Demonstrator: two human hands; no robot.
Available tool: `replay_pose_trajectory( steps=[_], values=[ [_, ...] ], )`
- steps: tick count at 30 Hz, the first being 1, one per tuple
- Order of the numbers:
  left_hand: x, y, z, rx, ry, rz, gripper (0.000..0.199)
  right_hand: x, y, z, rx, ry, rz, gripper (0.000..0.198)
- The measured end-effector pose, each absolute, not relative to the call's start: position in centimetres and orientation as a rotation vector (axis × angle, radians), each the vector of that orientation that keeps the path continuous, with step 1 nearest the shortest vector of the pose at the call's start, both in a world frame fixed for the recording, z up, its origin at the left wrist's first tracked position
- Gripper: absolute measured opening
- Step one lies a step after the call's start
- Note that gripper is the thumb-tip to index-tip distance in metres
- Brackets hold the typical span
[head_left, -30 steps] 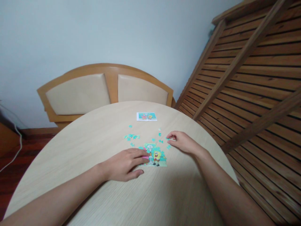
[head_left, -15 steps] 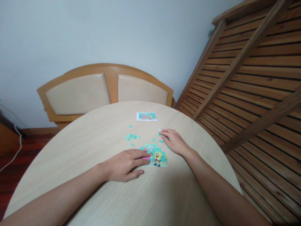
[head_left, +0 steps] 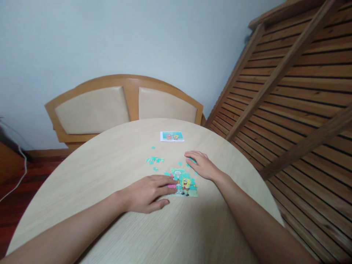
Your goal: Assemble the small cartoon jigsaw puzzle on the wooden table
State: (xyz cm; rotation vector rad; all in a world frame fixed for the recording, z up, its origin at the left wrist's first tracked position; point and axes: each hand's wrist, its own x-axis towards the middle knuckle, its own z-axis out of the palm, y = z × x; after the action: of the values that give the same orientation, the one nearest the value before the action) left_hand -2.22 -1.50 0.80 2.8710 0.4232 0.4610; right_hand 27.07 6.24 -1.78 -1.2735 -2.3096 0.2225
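My left hand (head_left: 150,192) lies flat with its fingers apart, resting over the left side of a partly joined jigsaw puzzle (head_left: 189,191). Cartoon figures show on the puzzle: a yellow square one, a pale one, and a pink one half hidden under the fingers. Beyond its upper right edge, my right hand (head_left: 201,164) hovers low or rests on the table, fingers stretched and thumb apart. A small pale piece (head_left: 184,155) shows at its fingertips, mostly covered. Teal shows between thumb and fingers. Loose teal puzzle pieces (head_left: 155,160) lie left of the right hand.
A small picture card (head_left: 172,136) with the same cartoon figures lies farther back on the round wooden table (head_left: 121,146). Behind the table stands a padded wooden headboard (head_left: 93,110). A slatted wooden frame (head_left: 297,95) leans at the right. A white cable (head_left: 25,170) hangs at the left.
My right hand has shifted slightly left, its fingertips now covering most of the pale piece that showed beyond them. My left hand stays on the puzzle.
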Motion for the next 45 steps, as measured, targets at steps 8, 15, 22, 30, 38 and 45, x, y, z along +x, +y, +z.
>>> replay_pose_trajectory(
  steps=[8,15,22,30,38,45],
  values=[
    [-2.2,-1.6,1.0,2.829,0.453,0.466,0.042,26.0,4.9,-0.3,-1.115,-2.312,0.343,0.012],
    [-2.3,-1.5,0.7,2.814,0.460,0.446,0.048,25.9,5.0,-0.6,-1.124,-2.195,0.513,0.027],
    [-1.9,-1.3,0.9,2.745,0.704,0.610,0.024,25.5,4.8,0.1,-1.155,-2.244,0.286,0.020],
    [-1.3,-1.1,0.0,2.122,1.075,0.850,0.026,23.3,2.9,1.1,-1.066,-2.151,0.163,0.026],
    [-0.5,-0.9,0.0,1.669,0.905,0.962,0.037,20.1,0.2,1.8,-0.688,-2.242,0.017,0.016],
    [-1.2,-0.5,-0.3,1.567,0.983,0.911,0.037,20.3,0.0,1.6,-0.593,-2.292,0.350,0.026]
  ],
)
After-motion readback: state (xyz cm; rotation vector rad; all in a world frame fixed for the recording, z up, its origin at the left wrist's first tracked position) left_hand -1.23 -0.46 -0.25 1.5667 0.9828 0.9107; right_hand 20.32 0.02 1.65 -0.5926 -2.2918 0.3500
